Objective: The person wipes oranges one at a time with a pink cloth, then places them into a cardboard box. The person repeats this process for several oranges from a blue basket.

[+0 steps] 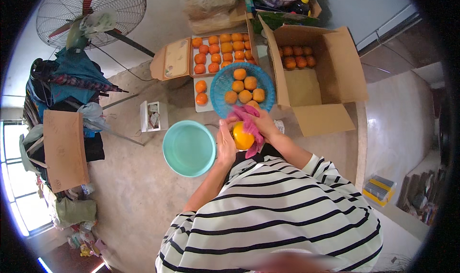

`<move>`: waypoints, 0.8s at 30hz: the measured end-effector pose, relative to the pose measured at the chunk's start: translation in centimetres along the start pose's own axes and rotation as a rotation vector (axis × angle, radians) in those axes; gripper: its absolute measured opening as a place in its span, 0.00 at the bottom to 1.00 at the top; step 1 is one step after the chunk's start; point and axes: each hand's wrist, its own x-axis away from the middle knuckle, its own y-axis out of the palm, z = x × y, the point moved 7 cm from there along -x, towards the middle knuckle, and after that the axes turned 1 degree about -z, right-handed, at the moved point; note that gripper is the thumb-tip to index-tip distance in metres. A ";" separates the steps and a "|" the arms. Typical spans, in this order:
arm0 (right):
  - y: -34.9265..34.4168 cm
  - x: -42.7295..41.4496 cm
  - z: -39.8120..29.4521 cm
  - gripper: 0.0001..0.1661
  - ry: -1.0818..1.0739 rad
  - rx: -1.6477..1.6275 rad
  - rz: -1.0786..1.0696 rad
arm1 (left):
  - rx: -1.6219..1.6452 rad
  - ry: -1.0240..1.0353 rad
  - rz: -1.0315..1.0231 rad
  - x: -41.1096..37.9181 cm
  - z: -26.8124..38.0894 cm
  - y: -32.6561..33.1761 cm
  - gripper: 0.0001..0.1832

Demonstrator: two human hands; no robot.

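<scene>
In front of my body, my left hand (225, 145) holds a glossy yellow-orange persimmon (242, 136) by its left side. My right hand (266, 125) grips a crumpled pink cloth (251, 120), which lies against the fruit's right side and top. Just beyond the hands is a blue plastic mesh basket (217, 86). Several duller orange persimmons (245, 96) sit in it, one of them partly hidden by the cloth. To the left of my left hand stands a round teal basin (189, 149); it seems to contain water.
An open carton (192, 57) of persimmons lies behind the basket, above a white tray (203, 108) with two more. At right stands a large cardboard box (332, 68) with fruit inside. A small white box (163, 116), a caged fan (122, 7) and an umbrella (79, 82) are at left.
</scene>
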 end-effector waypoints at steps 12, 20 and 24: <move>-2.3 3.8 -6.2 0.22 -0.610 0.569 -0.015 | 0.401 -0.177 -0.235 -0.3 -1.6 1.4 0.28; 0.1 2.6 -2.6 0.16 -0.290 0.411 -0.126 | 0.163 -0.050 -0.339 0.3 -2.4 1.3 0.30; 1.2 4.9 -3.8 0.17 -0.510 0.397 -0.009 | 0.531 -0.262 -0.244 0.7 -1.7 2.1 0.32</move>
